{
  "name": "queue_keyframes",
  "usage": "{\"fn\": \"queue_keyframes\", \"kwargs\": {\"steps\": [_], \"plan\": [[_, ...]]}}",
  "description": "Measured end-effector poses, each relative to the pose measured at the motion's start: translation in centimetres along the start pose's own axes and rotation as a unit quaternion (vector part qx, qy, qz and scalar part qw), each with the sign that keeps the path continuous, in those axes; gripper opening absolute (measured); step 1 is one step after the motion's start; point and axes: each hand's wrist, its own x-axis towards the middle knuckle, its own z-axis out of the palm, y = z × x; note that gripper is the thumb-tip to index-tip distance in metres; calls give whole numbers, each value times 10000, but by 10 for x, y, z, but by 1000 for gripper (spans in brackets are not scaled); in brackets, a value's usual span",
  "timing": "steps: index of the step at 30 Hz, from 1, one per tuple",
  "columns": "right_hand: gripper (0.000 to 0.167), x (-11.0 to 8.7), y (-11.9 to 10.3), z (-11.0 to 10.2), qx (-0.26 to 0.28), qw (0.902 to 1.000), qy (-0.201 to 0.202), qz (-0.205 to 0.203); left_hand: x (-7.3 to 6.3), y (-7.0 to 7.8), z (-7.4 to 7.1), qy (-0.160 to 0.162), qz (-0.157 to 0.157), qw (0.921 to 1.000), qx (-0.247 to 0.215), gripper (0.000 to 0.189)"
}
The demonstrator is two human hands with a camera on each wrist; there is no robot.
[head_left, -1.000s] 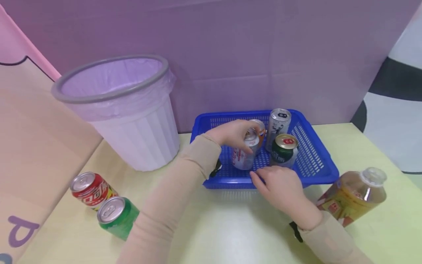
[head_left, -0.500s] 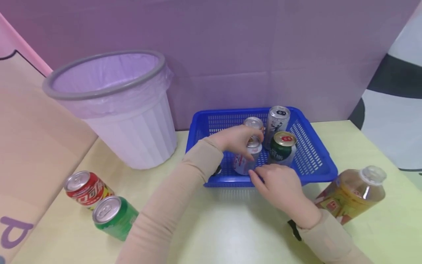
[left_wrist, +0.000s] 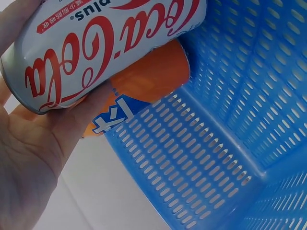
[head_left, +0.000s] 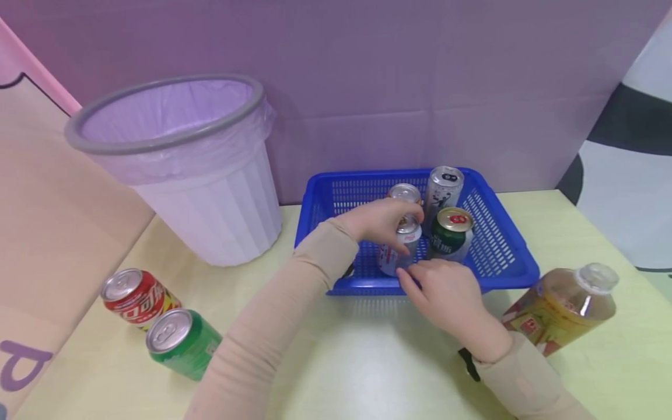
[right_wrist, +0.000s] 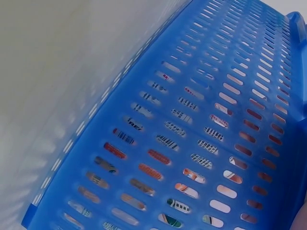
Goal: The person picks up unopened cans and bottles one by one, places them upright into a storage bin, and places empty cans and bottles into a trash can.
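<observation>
My left hand (head_left: 380, 221) reaches into the blue plastic basket (head_left: 362, 286) and grips a silver-white Coca-Cola can (left_wrist: 103, 52) near its top, thumb and fingers around it. Right behind this can is an orange soda can (left_wrist: 148, 76), partly hidden in the head view. To their right in the basket stand a tall silver can (head_left: 443, 189) and a green can with a gold lid (head_left: 448, 239). My right hand (head_left: 446, 294) holds the front rim of the basket, with its fingers bent over the edge; its fingertips are hidden.
A white bin (head_left: 215, 204) with a liner stands left of the basket. On the table (head_left: 357, 361) at left are a red can (head_left: 144, 300) and a green can (head_left: 191, 344). A plastic bottle with an amber label (head_left: 564, 309) stands by my right wrist.
My left hand and the Coca-Cola can have shifted slightly right and nearer the front rim, exposing more of the orange can's top. My right hand stays on the rim.
</observation>
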Motion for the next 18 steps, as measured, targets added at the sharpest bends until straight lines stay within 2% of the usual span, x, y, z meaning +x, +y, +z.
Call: {"fn": "queue_keyframes", "kwargs": {"steps": [13, 18], "plan": [[42, 0, 0, 1, -18, 9999, 120, -78, 3, 2, 3, 30, 66, 9997, 251, 60], [42, 0, 0, 0, -65, 10000, 49, -20, 5, 3, 3, 18, 151, 9994, 315, 59]]}}
